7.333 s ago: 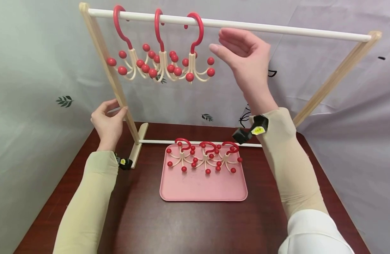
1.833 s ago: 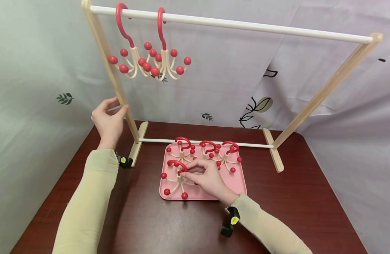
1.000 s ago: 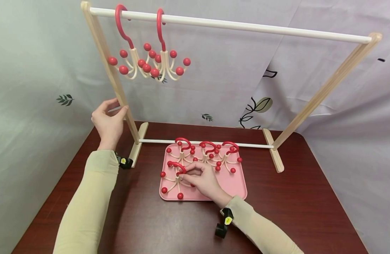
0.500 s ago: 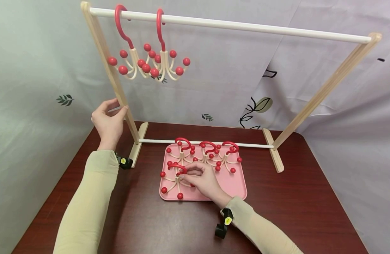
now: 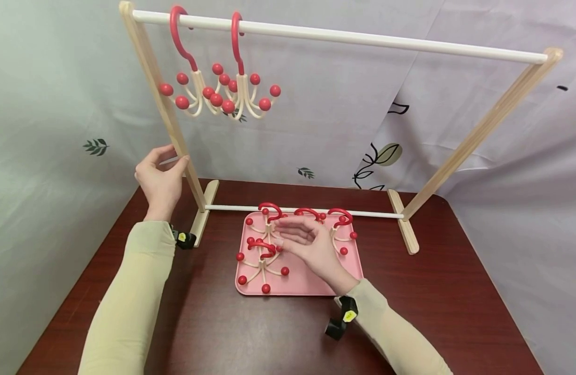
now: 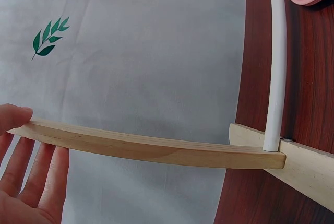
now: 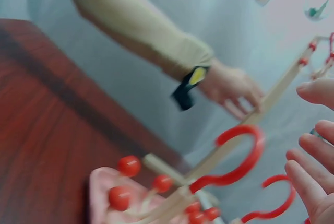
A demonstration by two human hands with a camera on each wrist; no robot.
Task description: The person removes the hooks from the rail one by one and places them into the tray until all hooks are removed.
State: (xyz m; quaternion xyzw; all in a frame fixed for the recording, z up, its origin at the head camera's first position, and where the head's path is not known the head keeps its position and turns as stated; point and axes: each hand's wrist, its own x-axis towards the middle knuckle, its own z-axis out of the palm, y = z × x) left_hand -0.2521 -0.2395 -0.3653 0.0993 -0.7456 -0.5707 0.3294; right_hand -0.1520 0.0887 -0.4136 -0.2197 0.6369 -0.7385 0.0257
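A wooden rack with a white top rail (image 5: 363,39) carries two red-hooked hangers with red ball tips (image 5: 189,88) (image 5: 243,91) near its left end. My left hand (image 5: 172,158) pinches the rack's left post (image 5: 152,83); in the left wrist view the thumb (image 6: 15,117) lies on the post (image 6: 156,151) with the fingers under it. My right hand (image 5: 290,229) hovers open over the pink tray (image 5: 311,284), holding nothing. Just left of it, one hanger (image 5: 262,260) lies on the tray's front left. Its red hook (image 7: 237,156) shows beside my fingers (image 7: 313,166).
More hangers (image 5: 269,216) (image 5: 341,219) lie along the tray's back edge, partly hidden by my right hand. The rack's low white rail (image 5: 353,212) runs just behind the tray. The dark wooden table (image 5: 456,302) stands before a draped cloth backdrop.
My right hand has let go of the hanger's hook on the tray and lifted up and back, fingers opening. That hanger hung on the rail 7.3 s ago. The left hand has not moved.
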